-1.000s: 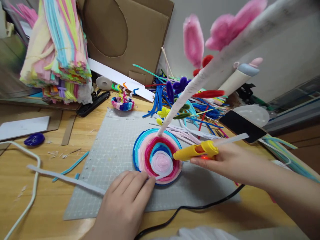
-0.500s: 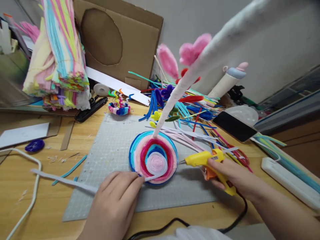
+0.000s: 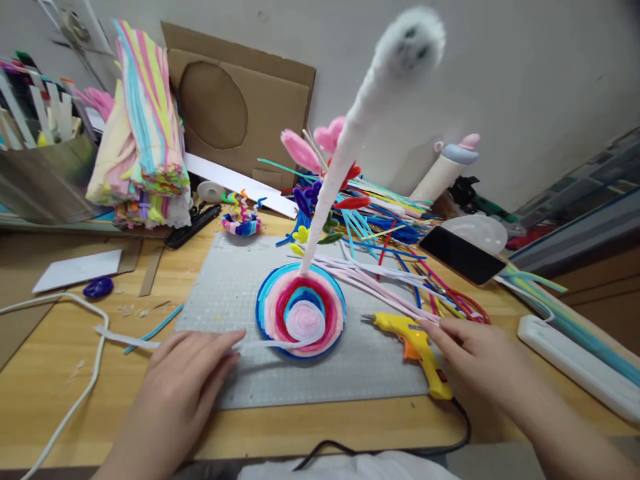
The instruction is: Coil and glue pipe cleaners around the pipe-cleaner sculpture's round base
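Left hand (image 3: 183, 377): palm down at the near-left of the mat, fingers together, thumb beneath, pinching a white fuzzy strip.
White fuzzy strip (image 3: 273, 344): runs from the coil at the disc's middle across its near rim to the left fingertips, its loose end emerging beyond that hand.
Right hand (image 3: 465, 350): fingers bent at the rear of the glue gun; whether they grip it, I cannot tell.
Yellow glue gun (image 3: 413, 337): on its side near the mat's right edge, nozzle toward the disc but apart from it, orange trigger showing, black cord (image 3: 467, 427) trailing from the handle.
Ringed disc (image 3: 267, 303): flat on the grey cutting mat (image 3: 210, 287), between the hands, banded in blues, pinks and red around a pale pink coil (image 3: 306, 320).
White fuzzy pole (image 3: 333, 177): rises slantwise from the disc's far part, with pink, red, purple, green and yellow fuzzy flowers alongside.
Right of the mat: black-screened phone (image 3: 463, 255), and farther right a white power strip (image 3: 575, 370).
Behind the mat: small striped ring with curly stems (image 3: 242, 224).
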`<state>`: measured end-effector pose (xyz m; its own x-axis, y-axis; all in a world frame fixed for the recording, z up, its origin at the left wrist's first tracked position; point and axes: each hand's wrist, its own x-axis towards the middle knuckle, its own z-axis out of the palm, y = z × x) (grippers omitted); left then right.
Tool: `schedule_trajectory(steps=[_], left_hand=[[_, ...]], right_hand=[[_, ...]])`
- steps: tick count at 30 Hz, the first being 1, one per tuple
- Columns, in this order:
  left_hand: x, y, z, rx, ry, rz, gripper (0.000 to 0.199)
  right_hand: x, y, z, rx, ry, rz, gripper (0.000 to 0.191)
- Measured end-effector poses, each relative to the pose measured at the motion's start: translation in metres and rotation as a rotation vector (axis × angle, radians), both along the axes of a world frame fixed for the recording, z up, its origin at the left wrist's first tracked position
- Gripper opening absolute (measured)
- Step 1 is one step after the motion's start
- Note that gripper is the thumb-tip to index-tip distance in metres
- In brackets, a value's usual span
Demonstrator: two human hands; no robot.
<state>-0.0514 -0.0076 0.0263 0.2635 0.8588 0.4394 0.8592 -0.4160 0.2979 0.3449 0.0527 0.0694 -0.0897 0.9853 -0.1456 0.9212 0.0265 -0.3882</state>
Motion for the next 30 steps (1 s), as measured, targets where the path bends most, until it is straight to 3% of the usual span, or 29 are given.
schedule_trajectory(steps=[5, 8, 13, 16, 18, 23, 27, 30], left_hand=[[-0.009, -0.007, 0.006, 0.137, 0.132, 0.244, 0.025], [-0.004, -0.009, 0.011, 0.153, 0.183, 0.348, 0.029], [0.014, -0.015, 0.009, 0.123, -0.202, 0.403, 0.035], [0.029, -0.026, 0.001, 0.120, -0.469, 0.518, 0.023], [0.039, -0.034, -0.004, 0.081, -0.820, 0.512, 0.015], [0.062, -0.039, -0.007, -0.291, -1.629, 0.404, 0.025], [0.074, -0.030, -0.003, -0.508, -1.792, 0.394, 0.034], [0.076, -0.022, 0.002, -0.536, -1.784, 0.408, 0.040]], right_hand=[[-0.073, -0.018, 0.017, 0.181, 0.190, 0.515, 0.024], [-0.109, -0.025, 0.007, 0.233, 0.201, 0.640, 0.032], [-0.130, -0.027, -0.011, 0.270, 0.185, 0.646, 0.040], [-0.130, -0.028, -0.015, 0.294, 0.206, 0.632, 0.041], [-0.131, -0.029, -0.018, 0.316, 0.214, 0.630, 0.043], [-0.133, -0.031, -0.025, 0.367, 0.233, 0.615, 0.046], [-0.134, -0.032, -0.030, 0.375, 0.257, 0.593, 0.047], [-0.135, -0.032, -0.031, 0.375, 0.261, 0.583, 0.048]])
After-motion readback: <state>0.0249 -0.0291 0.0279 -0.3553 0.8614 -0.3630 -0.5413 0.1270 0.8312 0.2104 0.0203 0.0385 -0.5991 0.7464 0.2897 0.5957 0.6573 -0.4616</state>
